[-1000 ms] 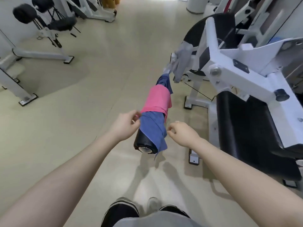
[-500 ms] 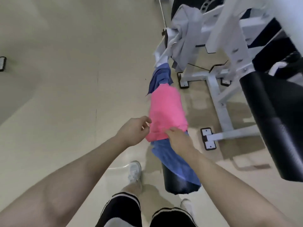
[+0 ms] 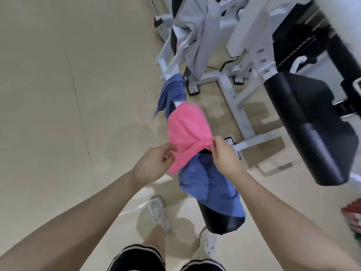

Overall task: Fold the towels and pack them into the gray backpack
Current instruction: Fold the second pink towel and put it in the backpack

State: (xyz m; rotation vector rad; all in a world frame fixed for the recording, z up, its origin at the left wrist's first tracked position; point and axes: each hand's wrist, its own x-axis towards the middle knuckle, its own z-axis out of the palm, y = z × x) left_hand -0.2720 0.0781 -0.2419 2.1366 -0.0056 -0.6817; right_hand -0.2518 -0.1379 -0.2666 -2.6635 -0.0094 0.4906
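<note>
Pinching pink towel [image 3: 186, 132] edge, both hands

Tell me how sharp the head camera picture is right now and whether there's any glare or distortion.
Head view: the pink towel and both hands are fairly sharp; the machine frame smears toward the upper right; wide-angle bending curves the floor seams; a bright glare streak lies on the floor by the shoe.

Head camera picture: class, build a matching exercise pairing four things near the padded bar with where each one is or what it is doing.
Things:
1. pink towel
2. blue towel
3. gray cloth
4. right hand

States:
a. hangs on the white frame, far end
b. pinches the pink edge
c. lies over the black roller, near end
d. draped mid-bar, being lifted

Pairs: 1-d, 2-c, 3-a, 4-b
</note>
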